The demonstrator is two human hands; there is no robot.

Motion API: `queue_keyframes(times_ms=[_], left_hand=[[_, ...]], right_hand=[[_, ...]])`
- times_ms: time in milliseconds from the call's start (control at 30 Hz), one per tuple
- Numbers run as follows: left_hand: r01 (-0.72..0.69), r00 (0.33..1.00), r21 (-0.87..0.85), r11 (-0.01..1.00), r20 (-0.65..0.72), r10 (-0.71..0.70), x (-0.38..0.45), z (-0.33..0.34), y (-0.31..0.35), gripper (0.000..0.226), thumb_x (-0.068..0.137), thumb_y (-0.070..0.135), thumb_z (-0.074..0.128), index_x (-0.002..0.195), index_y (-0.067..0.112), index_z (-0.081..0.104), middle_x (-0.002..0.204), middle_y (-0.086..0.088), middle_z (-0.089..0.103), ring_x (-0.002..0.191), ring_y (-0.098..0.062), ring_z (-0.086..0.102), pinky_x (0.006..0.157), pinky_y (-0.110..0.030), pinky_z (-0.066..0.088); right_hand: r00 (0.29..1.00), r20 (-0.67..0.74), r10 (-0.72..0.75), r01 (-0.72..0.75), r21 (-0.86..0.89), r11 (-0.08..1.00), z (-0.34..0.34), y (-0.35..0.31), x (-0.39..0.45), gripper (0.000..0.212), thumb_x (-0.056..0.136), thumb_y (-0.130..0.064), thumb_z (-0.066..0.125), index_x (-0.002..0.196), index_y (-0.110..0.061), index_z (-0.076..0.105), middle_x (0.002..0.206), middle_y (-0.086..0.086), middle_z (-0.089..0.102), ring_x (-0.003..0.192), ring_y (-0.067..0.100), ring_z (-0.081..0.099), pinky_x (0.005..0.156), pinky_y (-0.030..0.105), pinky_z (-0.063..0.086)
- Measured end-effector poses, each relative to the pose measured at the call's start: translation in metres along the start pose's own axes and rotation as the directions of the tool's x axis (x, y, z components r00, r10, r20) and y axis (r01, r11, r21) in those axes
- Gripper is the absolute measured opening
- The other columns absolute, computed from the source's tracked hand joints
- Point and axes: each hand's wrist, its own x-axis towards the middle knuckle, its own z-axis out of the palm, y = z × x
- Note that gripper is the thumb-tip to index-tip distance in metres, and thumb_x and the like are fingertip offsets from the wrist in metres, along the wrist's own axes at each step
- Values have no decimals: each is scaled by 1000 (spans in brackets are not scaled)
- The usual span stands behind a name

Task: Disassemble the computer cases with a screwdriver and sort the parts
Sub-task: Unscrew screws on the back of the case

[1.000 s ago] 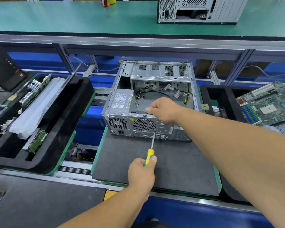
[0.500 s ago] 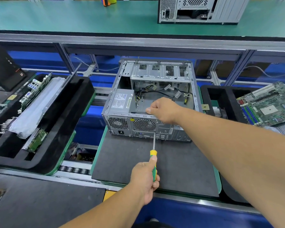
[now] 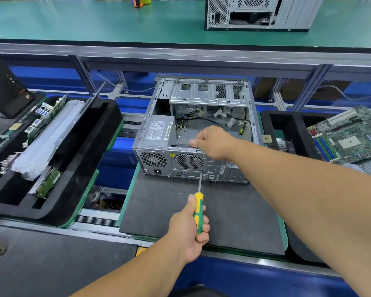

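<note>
The open computer case [image 3: 193, 133] lies on the dark mat [image 3: 223, 211], steadied by the right hand [image 3: 214, 143] clamped on its rear rim so the left hand [image 3: 189, 228], wrapped round the screwdriver [image 3: 198, 209], can work a rear-panel screw.

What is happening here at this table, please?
A person is taking apart an open computer case that sits on a dark mat. The left hand grips a yellow-green screwdriver with its tip at the case's rear panel, just below the fan grille. The right hand holds the rear top edge of the case. The power supply is still inside. A motherboard lies at the right.
</note>
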Motion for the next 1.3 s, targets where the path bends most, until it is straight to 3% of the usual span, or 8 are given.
queue_keyframes(times_ms=[167, 233, 400, 667, 800, 1000, 1200, 1300], left_hand=[[-184, 958, 263, 947, -166, 232, 8, -4, -8, 27, 96, 33, 74, 97, 8, 63, 74, -6, 64, 53, -12, 51, 46, -25, 40], [-125, 966, 231, 965, -193, 171, 6, -2, -5, 32, 100, 41, 66, 99, 9, 67, 73, -4, 72, 57, -13, 55, 51, -25, 43], [132, 990, -71, 989, 60, -127, -5, 2, -5, 57, 103, 60, 46, 94, 10, 69, 73, -5, 59, 56, -12, 43, 41, -20, 26], [-69, 990, 57, 996, -120, 75, 3, -2, -5, 39, 88, 40, 81, 99, 9, 60, 77, -6, 49, 48, -12, 42, 40, -22, 30], [-78, 972, 193, 978, -202, 117, 9, -6, -3, 44, 97, 52, 66, 97, 8, 65, 65, -4, 66, 51, -14, 50, 45, -24, 36], [102, 995, 60, 993, -20, -101, 5, -2, -1, 63, 102, 65, 41, 98, 9, 69, 71, -6, 63, 50, -13, 43, 38, -23, 24], [-48, 998, 91, 995, -47, 52, 7, -8, -6, 44, 89, 47, 78, 106, 10, 60, 80, -7, 54, 51, -13, 45, 42, -22, 29], [-102, 990, 154, 983, -79, 115, 12, -11, -9, 30, 93, 32, 78, 102, 8, 62, 74, -6, 63, 55, -13, 55, 46, -24, 43]], right_hand=[[1000, -4, 6, -6, -4, 1000, 0, -1, -2, 53, 102, -44, 56, 62, -22, 29, 56, -5, 26, 44, 14, 22, 53, 29, 24], [1000, -6, 6, -6, -15, 1000, -1, -2, -2, 52, 103, -44, 56, 63, -21, 31, 58, -3, 28, 48, 15, 24, 52, 28, 24], [1000, -5, 5, -5, -13, 1000, 0, -2, -2, 49, 102, -43, 56, 65, -20, 34, 59, -2, 30, 50, 16, 26, 52, 28, 26], [1000, -19, 5, -5, -6, 1000, 0, -1, -1, 44, 102, -45, 57, 70, -19, 42, 61, 0, 35, 55, 19, 31, 52, 28, 29], [1000, -17, -1, 1, -14, 1000, 1, 0, 0, 45, 102, -45, 56, 69, -19, 41, 58, -3, 33, 52, 17, 29, 51, 27, 28], [1000, -12, 3, -3, -24, 1000, 0, 1, 1, 47, 102, -46, 56, 68, -20, 38, 58, -3, 32, 48, 14, 26, 50, 28, 27], [1000, -19, 7, -7, -8, 1000, 2, 3, 3, 47, 101, -47, 56, 67, -20, 39, 56, -5, 32, 44, 13, 26, 51, 27, 28], [1000, -23, 6, -6, -21, 1000, 1, 3, 3, 47, 101, -46, 56, 66, -20, 39, 56, -5, 32, 40, 10, 24, 51, 27, 28]])
